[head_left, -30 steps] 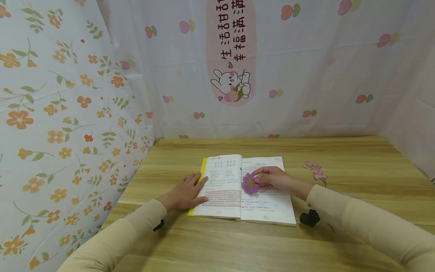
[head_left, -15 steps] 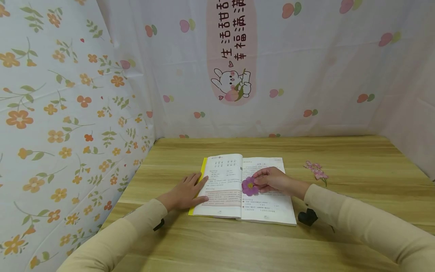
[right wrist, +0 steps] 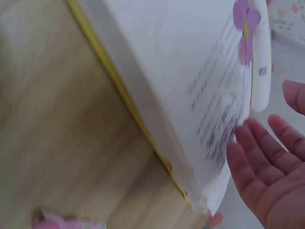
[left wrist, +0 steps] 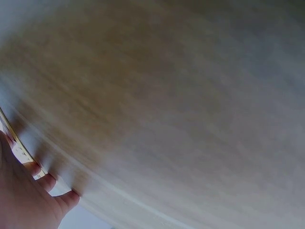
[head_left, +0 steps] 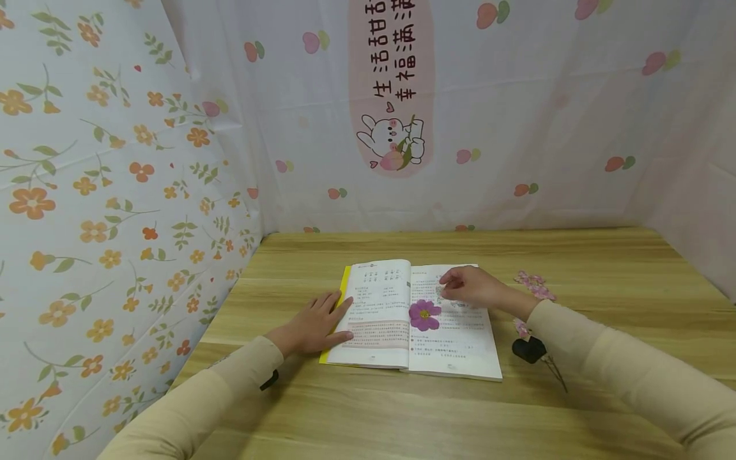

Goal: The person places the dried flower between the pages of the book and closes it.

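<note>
An open book (head_left: 451, 358) lies on the wooden table, its yellow cover edge showing at the left. Flat on its right page, by the spine, is a purple flower (head_left: 425, 315) with a yellow centre, also visible in the right wrist view. My left hand (head_left: 313, 326) rests at the book's left edge with fingers spread, the thumb on the left page. My right hand (head_left: 474, 287) hovers over the upper right page, apart from the flower. In the right wrist view its fingers (right wrist: 257, 162) are loosely bent and hold nothing.
Pink pressed blossoms (head_left: 536, 285) lie on the table (head_left: 356, 415) right of the book. Nearer, beside the right sleeve, are a small pink blossom (head_left: 521, 328), a black heart-shaped piece (head_left: 529, 349) and a thin stem (head_left: 556, 372). Printed cloth (head_left: 506, 128) hangs behind the table.
My right hand has let go of the purple flower, which now lies on the page, and has moved up and away to the right. My left hand has stayed put.
</note>
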`<state>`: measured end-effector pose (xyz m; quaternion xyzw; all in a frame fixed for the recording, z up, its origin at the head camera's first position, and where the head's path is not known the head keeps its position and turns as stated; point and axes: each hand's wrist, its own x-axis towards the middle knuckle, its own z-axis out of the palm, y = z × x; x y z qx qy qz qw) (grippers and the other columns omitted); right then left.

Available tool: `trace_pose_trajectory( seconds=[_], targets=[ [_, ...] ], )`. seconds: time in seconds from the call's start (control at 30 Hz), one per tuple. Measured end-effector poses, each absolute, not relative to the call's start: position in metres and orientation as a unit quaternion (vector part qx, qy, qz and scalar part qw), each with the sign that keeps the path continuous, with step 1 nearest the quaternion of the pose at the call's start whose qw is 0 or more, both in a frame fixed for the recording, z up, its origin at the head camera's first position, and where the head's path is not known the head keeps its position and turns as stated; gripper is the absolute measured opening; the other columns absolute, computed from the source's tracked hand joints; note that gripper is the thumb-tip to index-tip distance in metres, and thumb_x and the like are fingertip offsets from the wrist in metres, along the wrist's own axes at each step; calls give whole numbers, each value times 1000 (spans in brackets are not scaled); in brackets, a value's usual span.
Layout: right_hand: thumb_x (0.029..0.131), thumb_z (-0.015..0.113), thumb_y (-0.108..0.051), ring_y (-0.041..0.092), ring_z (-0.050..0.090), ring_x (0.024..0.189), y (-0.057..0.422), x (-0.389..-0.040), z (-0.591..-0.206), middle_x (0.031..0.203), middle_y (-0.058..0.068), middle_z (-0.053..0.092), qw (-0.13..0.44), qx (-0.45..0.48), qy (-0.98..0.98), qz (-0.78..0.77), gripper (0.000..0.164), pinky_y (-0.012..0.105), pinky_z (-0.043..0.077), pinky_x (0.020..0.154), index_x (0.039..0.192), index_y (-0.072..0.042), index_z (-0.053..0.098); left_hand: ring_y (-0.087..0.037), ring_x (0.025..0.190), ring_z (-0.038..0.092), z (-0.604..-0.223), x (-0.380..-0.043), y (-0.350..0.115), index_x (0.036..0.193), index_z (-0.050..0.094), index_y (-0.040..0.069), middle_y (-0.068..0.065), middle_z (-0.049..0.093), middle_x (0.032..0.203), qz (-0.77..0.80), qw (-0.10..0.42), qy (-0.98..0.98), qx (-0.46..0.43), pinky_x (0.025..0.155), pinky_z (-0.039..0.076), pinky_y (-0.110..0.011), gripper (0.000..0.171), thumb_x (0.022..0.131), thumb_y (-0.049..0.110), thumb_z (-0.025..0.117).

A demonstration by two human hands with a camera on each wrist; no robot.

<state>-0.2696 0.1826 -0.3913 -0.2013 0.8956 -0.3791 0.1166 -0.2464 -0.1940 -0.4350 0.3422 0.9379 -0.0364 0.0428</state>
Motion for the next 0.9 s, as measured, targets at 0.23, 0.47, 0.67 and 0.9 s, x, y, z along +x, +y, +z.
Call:
trace_pose_trajectory(
  seconds=[0.23,0.47,0.67,0.9],
  targets=[
    [91,71,-25,46,44,126,200,-279,-392,135,26,51,1,-242,950,-197,54,58,34,102,133,3,53,-38,139,26,-433,-245,-192,155,24,8,-22,24,154,-44,46,938,340,107,28,-54,79,98,62,34],
    [90,68,-44,48,32,134,215,-292,-401,147,29,36,10,-252,956,-150,77,63,23,105,144,3,39,-38,140,24,-433,-245,-192,155,22,9,-21,23,155,-48,53,940,333,108,27,-53,79,98,62,34],
    [88,59,-62,48,19,140,222,-302,-410,152,30,25,52,-249,961,-111,99,64,13,108,149,7,26,-38,140,25,-434,-245,-193,155,22,9,-21,23,154,-47,52,939,337,108,27,-53,79,98,63,33],
    [87,56,-67,51,10,140,227,-305,-416,154,31,18,99,-237,958,-125,106,69,8,105,150,10,18,-38,140,24,-433,-245,-193,155,21,9,-22,22,155,-46,56,939,336,108,26,-53,80,98,63,32]
  ],
)
